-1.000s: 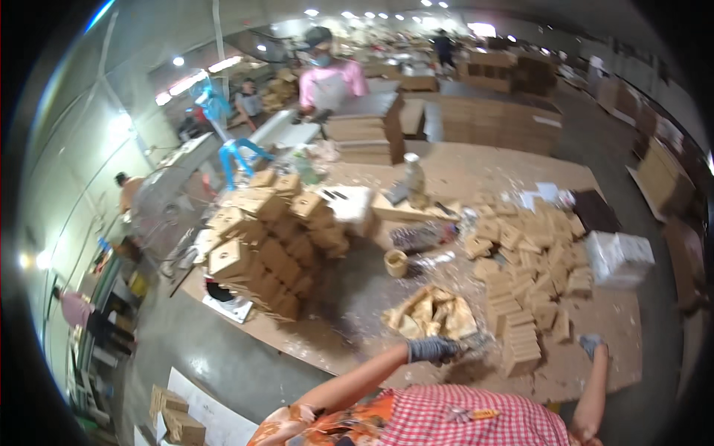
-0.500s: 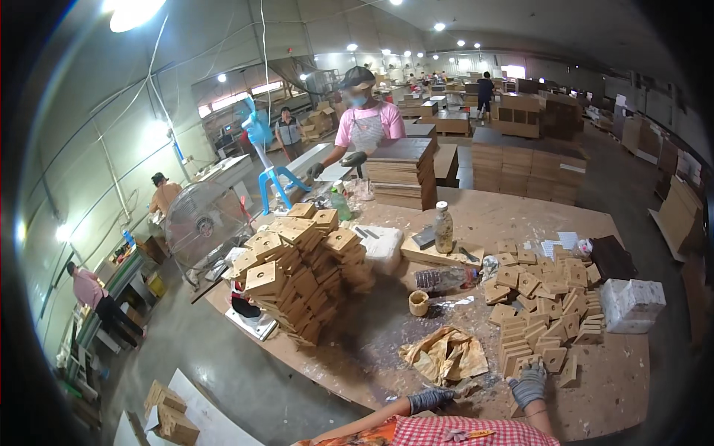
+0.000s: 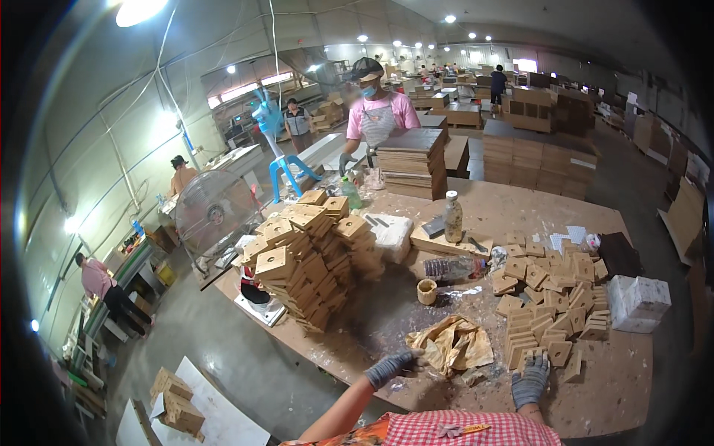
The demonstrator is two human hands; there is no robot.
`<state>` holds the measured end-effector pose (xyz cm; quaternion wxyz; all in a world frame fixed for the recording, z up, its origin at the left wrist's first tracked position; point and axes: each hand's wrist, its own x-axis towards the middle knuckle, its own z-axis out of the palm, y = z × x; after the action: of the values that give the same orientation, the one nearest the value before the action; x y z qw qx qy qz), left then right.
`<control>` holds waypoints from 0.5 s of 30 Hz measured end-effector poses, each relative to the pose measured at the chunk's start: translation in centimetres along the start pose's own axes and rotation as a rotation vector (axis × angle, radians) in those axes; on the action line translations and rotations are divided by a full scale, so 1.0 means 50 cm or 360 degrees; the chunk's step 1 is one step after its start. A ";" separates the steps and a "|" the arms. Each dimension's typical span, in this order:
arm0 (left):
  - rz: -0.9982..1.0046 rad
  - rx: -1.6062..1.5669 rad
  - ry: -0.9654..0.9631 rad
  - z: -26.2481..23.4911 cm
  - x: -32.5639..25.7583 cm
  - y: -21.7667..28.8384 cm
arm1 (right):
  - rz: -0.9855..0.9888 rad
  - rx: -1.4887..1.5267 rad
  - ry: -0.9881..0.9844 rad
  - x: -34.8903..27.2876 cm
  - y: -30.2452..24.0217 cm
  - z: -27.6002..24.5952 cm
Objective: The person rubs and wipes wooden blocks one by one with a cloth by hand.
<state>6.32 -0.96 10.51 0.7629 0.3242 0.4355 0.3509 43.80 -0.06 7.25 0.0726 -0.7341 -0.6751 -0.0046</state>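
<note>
My left hand (image 3: 394, 367), in a grey knit glove, hovers over the near edge of the table (image 3: 595, 412). Its fingers are extended and nothing shows in them. Just to its right lies a crumpled, brown-stained yellowish cloth (image 3: 470, 348). My right hand (image 3: 530, 382), gloved alike, rests at the front of a spread of small wooden blocks with round holes (image 3: 559, 352). Its fingers reach out over the nearest blocks, and I see none lifted. A short row of blocks (image 3: 519, 340) leans on edge just beyond the fingertips.
A tall stack of holed blocks (image 3: 301, 264) stands at the left. Mid-table are a small round pot (image 3: 426, 291), a plastic bottle on its side (image 3: 455, 267) and an upright bottle (image 3: 452, 217). A wrapped white bundle (image 3: 638, 303) sits right. A co-worker (image 3: 381, 111) stands beyond stacked panels (image 3: 411, 163).
My left hand has moved up and left, from in front of the cloth to its left side. My right hand stays by the blocks. The view has shifted slightly; the co-worker's arm is lower.
</note>
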 end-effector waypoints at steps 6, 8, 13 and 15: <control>-0.0187 -0.0063 0.0117 0.018 -0.022 -0.052 | -0.0044 0.0010 0.0029 0.006 0.004 0.006; -0.0264 -0.0071 0.0084 0.036 -0.019 -0.079 | -0.0052 0.0017 -0.0028 0.008 0.002 -0.007; -0.0338 0.0118 0.0063 0.071 -0.024 -0.081 | 0.0314 0.0083 0.0068 -0.029 -0.012 -0.065; -0.0305 0.0082 0.0035 0.065 -0.023 -0.090 | 0.0524 0.0268 -0.0104 -0.050 0.005 -0.065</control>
<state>9.92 -4.95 8.72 0.7795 0.2968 0.4818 0.2686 44.13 -2.92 10.15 0.1117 -0.8257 -0.5460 0.0877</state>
